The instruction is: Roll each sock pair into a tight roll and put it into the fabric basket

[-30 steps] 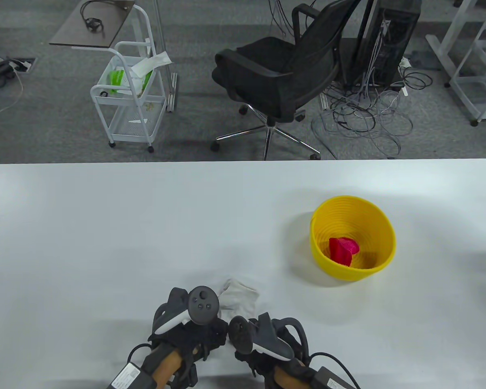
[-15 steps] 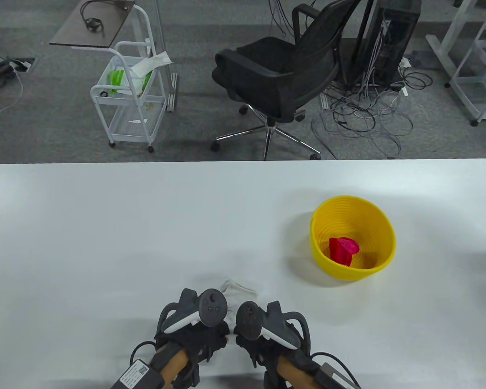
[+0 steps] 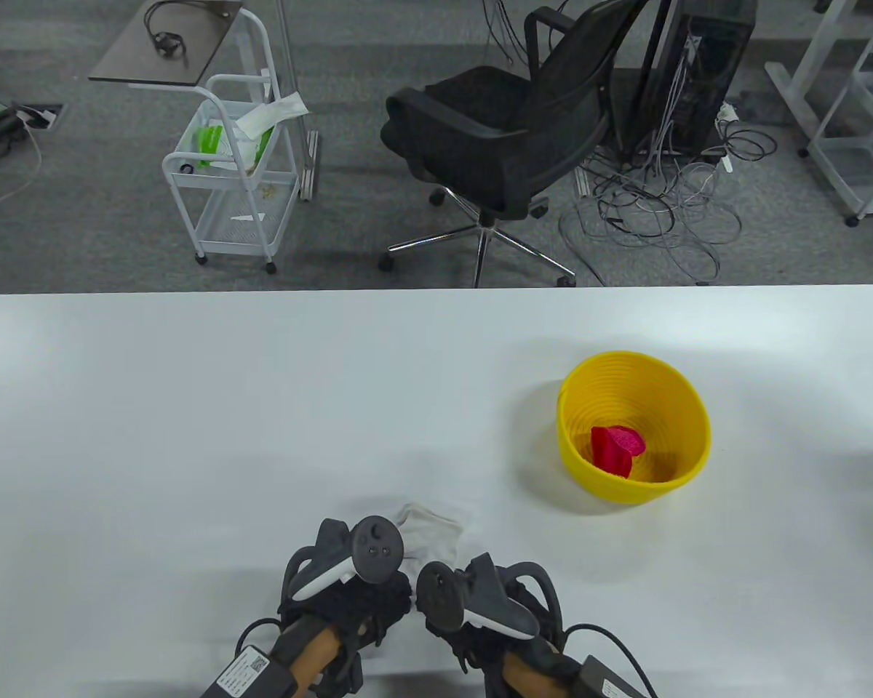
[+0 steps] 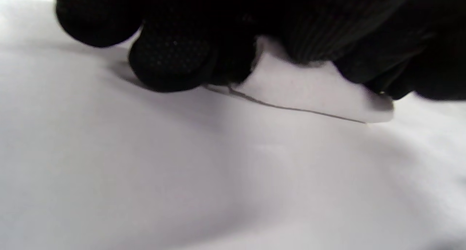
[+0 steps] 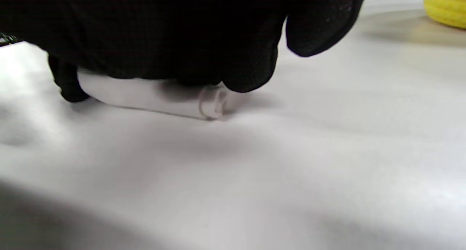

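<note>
Rolling is under way: at the table's near edge, the left hand [image 3: 345, 582] and right hand [image 3: 480, 603] curl their fingers over the white sock pair [image 3: 429, 527], pressing its roll. Next, roll on tightly, then carry it right to the yellow basket [image 3: 687, 465].

Matt white table [image 3: 189, 407], smooth, only a soft sheen. At its six o'clock, the white sock pair [image 3: 431, 529] is soft cloth, limp and creased. Both gloves are black knit, finely dotted on the fingertips [image 4: 171, 60]. At three o'clock, the yellow basket [image 3: 687, 465] looks ribbed and matt; the red roll [image 3: 615, 449] inside is fuzzy cloth.
</note>
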The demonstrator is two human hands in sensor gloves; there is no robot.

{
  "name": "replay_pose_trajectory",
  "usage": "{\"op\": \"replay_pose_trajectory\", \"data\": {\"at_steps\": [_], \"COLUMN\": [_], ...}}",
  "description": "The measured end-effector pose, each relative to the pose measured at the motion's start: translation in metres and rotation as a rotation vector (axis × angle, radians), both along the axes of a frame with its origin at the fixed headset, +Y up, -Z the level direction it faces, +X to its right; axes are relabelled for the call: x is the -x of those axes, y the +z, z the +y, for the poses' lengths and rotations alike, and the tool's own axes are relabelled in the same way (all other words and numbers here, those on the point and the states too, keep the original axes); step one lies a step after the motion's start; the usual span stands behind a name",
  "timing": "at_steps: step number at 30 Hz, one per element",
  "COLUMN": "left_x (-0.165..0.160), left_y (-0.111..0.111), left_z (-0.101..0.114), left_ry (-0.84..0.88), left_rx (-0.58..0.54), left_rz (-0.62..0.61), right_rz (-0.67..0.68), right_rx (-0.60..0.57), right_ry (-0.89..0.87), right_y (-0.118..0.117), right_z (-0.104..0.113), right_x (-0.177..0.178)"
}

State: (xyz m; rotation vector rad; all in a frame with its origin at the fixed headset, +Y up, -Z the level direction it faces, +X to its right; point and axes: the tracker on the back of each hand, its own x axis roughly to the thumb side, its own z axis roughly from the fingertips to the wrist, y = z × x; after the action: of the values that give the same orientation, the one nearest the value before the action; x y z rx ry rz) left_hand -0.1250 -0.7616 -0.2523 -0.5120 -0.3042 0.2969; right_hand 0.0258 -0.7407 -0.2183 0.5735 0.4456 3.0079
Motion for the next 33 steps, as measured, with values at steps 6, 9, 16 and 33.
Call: {"op": "replay_pose_trajectory", "data": {"at_steps": [6,9,16,33], "left_x": [0.011,0.013,0.003,-0.002], "left_y": [-0.001,0.001,0.001,0.000], "left_z": [0.021,0.022,0.008,0.003], "left_ry": [-0.003,0.033,-0.070,-0.037], "left_rx": [-0.074,-0.073,-0.052,-0.043], "left_rz": [0.030,0.022,-0.012,-0.017], "right_rz": [-0.034,-0.049,-0.075,-0.015], "right_rx": [-0.016,-0.022,-0.069,-0.141], "right_ry": [0.014,0.038,0.043,-0.062], "right_y": [-0.004,-0.006,-0.005,0.001], "right_z": [-0.007,-0.011,-0.014,0.022], "right_x": [-0.001,-0.001,0.003,-0.005]}}
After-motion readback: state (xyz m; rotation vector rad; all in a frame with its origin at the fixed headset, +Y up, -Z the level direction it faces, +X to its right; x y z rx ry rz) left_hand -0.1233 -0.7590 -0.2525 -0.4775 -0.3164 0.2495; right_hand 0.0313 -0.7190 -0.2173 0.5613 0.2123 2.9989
